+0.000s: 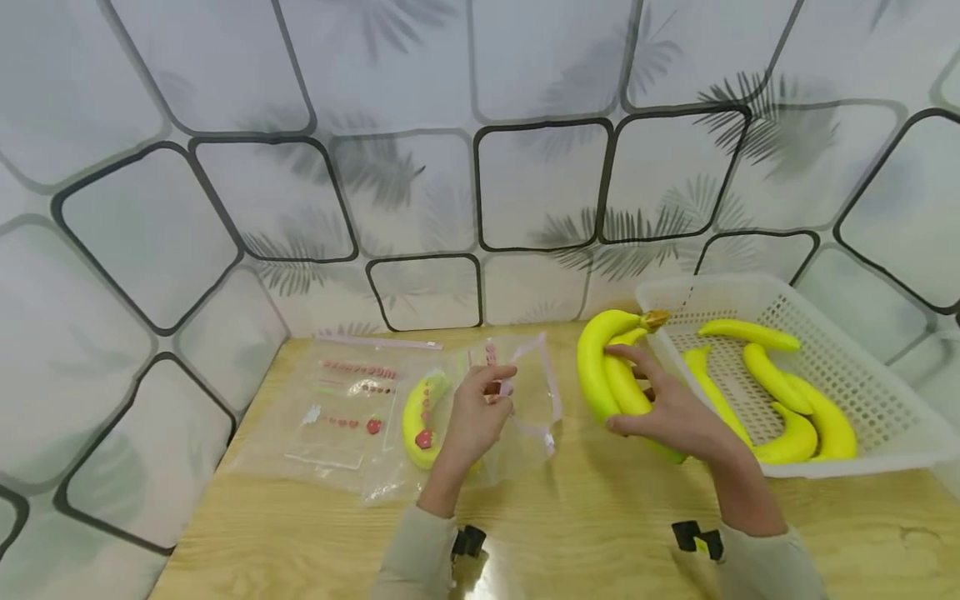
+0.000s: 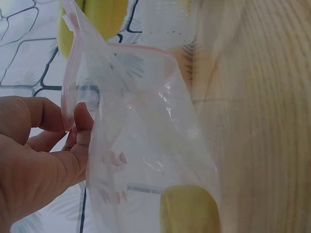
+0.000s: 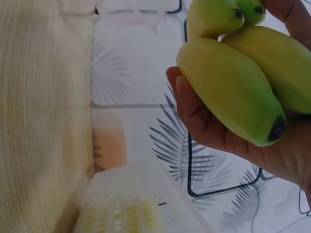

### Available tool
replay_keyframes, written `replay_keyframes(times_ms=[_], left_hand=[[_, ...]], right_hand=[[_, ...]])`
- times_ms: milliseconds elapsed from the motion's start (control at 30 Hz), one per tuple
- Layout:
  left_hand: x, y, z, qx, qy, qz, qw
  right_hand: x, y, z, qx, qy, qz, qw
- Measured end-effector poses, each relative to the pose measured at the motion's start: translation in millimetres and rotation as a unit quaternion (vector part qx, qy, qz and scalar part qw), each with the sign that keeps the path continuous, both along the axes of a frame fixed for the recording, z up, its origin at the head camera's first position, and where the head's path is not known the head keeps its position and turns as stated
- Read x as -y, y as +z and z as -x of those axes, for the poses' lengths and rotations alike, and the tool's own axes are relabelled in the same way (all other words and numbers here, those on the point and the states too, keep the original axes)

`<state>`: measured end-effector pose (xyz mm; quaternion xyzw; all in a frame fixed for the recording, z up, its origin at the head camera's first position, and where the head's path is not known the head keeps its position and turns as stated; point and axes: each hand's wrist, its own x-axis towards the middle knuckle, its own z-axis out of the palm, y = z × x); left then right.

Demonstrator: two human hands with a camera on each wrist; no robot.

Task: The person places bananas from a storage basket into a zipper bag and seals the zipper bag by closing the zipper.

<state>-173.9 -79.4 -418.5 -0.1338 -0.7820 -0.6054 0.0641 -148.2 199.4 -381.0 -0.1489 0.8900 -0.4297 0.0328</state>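
My left hand [image 1: 476, 417] pinches the rim of a clear zip bag [image 2: 141, 121] with a pink zip strip. The bag's mouth gapes toward the right, with its slider hanging at one corner. Inside it lies a single yellow banana [image 1: 415, 412], partly behind red strawberry and heart prints. My right hand [image 1: 675, 417] holds a bunch of bananas [image 1: 594, 367], stem up, just right of the bag's mouth. In the right wrist view, thumb and fingers wrap around the bunch [image 3: 228, 90], whose greenish, dark-tipped ends face the camera.
Another printed zip bag [image 1: 322, 433] lies flat on the wooden table [image 1: 585, 525] at the left, beside the bag with the banana. A white perforated basket [image 1: 885, 408] with several loose bananas [image 1: 825, 417] stands at the right. A patterned wall covering [image 1: 420, 192] rises behind the table.
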Motion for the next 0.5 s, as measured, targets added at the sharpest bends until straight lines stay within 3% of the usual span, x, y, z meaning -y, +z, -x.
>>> replay_keyframes(times_ms=[267,500], left_hand=[[-3.9,6.7,-2.3,-0.020,0.005,0.022,0.9995],[-1.1,8.9,-4.9,-0.036,0.004,0.035,0.9987]], right_hand=[[2,-14.7,5.6,0.052,0.091,0.021,0.9942],[-3,-21.7,11.7,0.035,0.229,0.019,0.9726]])
